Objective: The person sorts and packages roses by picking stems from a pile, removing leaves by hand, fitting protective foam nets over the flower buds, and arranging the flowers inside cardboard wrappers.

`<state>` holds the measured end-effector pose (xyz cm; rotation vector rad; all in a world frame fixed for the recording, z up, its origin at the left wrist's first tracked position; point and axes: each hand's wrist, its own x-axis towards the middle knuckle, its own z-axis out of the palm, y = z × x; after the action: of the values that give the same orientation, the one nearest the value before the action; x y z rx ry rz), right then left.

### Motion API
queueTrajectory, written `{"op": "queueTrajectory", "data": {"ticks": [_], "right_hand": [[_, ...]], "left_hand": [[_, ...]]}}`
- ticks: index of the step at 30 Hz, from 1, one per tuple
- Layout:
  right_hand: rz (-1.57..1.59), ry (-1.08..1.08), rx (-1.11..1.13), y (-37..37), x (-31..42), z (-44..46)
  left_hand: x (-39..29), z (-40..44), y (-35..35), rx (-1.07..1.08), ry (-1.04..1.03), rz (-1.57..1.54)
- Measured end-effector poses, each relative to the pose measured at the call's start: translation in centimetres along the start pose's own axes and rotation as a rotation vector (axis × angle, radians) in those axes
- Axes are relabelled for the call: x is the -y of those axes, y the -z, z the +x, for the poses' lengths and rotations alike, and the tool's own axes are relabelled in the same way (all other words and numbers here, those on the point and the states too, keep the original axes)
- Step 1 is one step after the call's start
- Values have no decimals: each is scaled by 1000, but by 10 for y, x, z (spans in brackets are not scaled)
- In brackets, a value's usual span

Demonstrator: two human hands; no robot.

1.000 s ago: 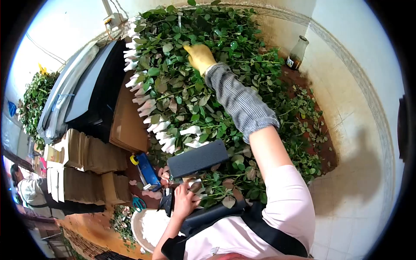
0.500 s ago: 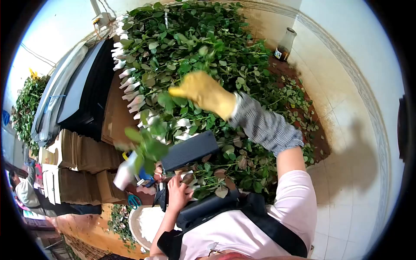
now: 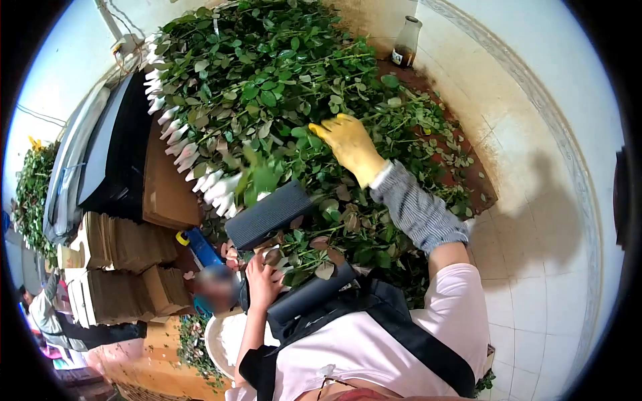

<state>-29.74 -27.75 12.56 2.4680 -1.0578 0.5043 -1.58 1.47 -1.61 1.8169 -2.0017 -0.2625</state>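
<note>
My right hand (image 3: 348, 146), in a yellow glove, is over a large pile of leafy rose stems (image 3: 267, 93). Its fingers are apart and nothing shows in them. My bare left hand (image 3: 263, 282) is low, at the left end of two dark padded blocks, the ribbed upper block (image 3: 271, 214) and the lower block (image 3: 311, 294). Its fingers curl at the head end of a rose (image 3: 311, 254) whose leafy stem lies between the blocks; the bloom is mostly hidden. White-sleeved rose heads (image 3: 217, 187) line the pile's left edge. Blurred leaves (image 3: 264, 175) hang near the upper block.
Left stand stacked cardboard sheets (image 3: 120, 294) and dark boards (image 3: 124, 147). A blue tool (image 3: 202, 247) lies near my left hand, and a white tub (image 3: 217, 341) is below. A glass bottle (image 3: 406, 43) stands by the tiled wall. Another person (image 3: 50, 311) is far left.
The white-sleeved rose that was swinging blurred at the left is gone from there; blurred leaves now show by the sleeved heads. My gloved right hand has moved right and spread its fingers. The view has shifted.
</note>
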Motion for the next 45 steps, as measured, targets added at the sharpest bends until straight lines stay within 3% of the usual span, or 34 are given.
{"op": "queueTrajectory", "data": {"ticks": [1, 4, 6, 7, 8, 11, 12, 14, 15, 18, 19, 20, 24, 27, 28, 30, 32, 34, 36, 37, 39, 41, 44, 45], "right_hand": [[21, -27, 136, -23, -2, 7], [334, -158, 955, -142, -8, 13], [617, -91, 1008, -139, -25, 23], [766, -172, 998, -138, -35, 31], [716, -271, 931, -135, -35, 41], [451, -340, 399, -58, -24, 65], [404, -369, 171, -52, -24, 71], [145, -506, -71, -59, -36, 86], [-6, -460, -144, -89, -51, 85], [-21, -379, 215, -123, -56, 73], [-55, -278, 153, -130, -58, 66], [-25, -318, 205, -102, -49, 65], [-31, -253, 50, -45, -50, 35], [-146, -364, -182, -36, -71, 15], [-186, -471, -70, -47, -78, 8], [-133, -534, 469, -71, -87, -6], [-67, -463, 636, -116, -95, -39], [-117, -389, 159, -83, -68, -42], [-157, -565, 667, -54, -39, -15], [-137, -386, 719, -21, -18, -4], [191, -291, 473, -23, 6, 8], [96, -32, 39, -44, 10, 22], [-27, -15, -124, -144, -8, 35], [134, -104, 152, -142, -3, 45]], "left_hand": [[0, 0, 1, 10, 0, 17], [-7, 2, 6, 3, 12, 1], [-4, 1, 4, 11, 10, 6], [-2, -1, 2, 2, 12, 2], [-2, -1, 1, -7, 15, -6], [-7, 2, 3, -15, 37, -37], [-4, 1, 2, -9, 31, -33], [-7, 3, 7, 2, 37, -32], [-9, 3, 9, 18, 32, -32], [-8, 3, 7, -5, 26, -12], [-8, 5, 6, -16, 29, -15], [-11, 5, 9, -5, 41, -25], [-8, 2, 6, -6, 31, -6], [-7, 2, 6, 13, 55, -49], [-6, 1, 6, 29, 70, -62], [-12, 5, 11, 23, 60, -76], [-7, 2, 7, 30, 45, -60], [-8, 0, 6, 59, 67, -61], [-14, 5, 12, 50, 86, -78], [-16, 6, 14, 53, 81, -77], [-12, 4, 12, 60, 59, -56], [-9, 5, 10, 54, 44, -41], [-11, 4, 9, 35, 50, -3], [-12, 2, 10, 35, 54, -6]]}}
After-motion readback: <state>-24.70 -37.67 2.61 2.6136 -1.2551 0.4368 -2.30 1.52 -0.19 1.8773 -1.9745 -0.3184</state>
